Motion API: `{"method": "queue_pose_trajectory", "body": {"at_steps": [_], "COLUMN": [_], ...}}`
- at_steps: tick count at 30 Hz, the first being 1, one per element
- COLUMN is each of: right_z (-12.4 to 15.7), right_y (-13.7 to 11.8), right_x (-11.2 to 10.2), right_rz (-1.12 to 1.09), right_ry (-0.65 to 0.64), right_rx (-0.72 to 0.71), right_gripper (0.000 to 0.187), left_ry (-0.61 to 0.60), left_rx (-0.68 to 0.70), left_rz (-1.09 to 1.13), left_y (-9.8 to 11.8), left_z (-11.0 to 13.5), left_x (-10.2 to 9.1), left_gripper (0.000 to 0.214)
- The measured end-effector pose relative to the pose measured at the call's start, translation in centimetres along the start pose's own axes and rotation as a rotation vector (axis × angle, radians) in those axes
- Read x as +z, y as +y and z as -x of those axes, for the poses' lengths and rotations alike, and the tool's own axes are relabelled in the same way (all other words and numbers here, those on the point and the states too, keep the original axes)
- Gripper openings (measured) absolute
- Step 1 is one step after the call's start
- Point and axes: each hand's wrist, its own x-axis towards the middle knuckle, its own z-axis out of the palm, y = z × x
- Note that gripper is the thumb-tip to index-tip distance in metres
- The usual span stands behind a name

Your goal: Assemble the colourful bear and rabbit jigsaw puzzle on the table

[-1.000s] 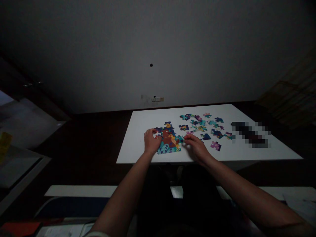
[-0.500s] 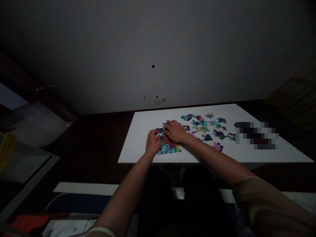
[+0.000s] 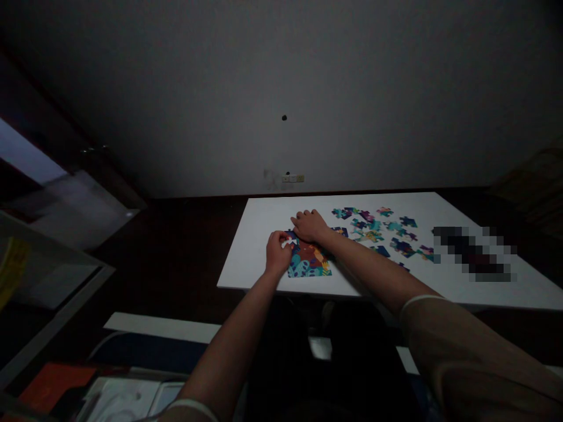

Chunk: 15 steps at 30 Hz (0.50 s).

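A partly joined colourful jigsaw (image 3: 309, 262) lies near the front edge of a white table (image 3: 255, 234). My left hand (image 3: 278, 252) rests on the jigsaw's left edge, fingers curled against it. My right hand (image 3: 310, 226) lies flat across the jigsaw's far top corner, fingers stretched out and pressing down. Several loose puzzle pieces (image 3: 373, 225) are scattered to the right of both hands.
A blurred dark object (image 3: 475, 253) lies on the table's right side. A wall with a socket (image 3: 294, 177) stands behind the table. Dark floor lies to the left. Papers and a white case (image 3: 118, 401) sit at the bottom left.
My right hand moved from the jigsaw's right edge up to its far top corner and now lies flat there. My left hand stayed at the left edge. The view shifted slightly.
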Motion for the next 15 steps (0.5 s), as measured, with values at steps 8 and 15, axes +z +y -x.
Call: {"method": "queue_pose_trajectory", "body": {"at_steps": [8,15], "right_z": [3.5,17.2], "right_y": [1.4,-0.3], "right_x": [-2.1,3.5], "right_rz": [-0.044,-0.311], "right_ry": [0.034,0.238], "right_rx": [0.045,0.088], "right_gripper": [0.047,0.052], "left_ry": [-0.019,-0.205], "left_rx": [0.014,0.108], "left_rz": [-0.147,-0.286], "left_y": [0.4,-0.1], "left_z": [0.5,1.8], "left_x": [-1.3,-3.1], "left_gripper": [0.031,0.048]}}
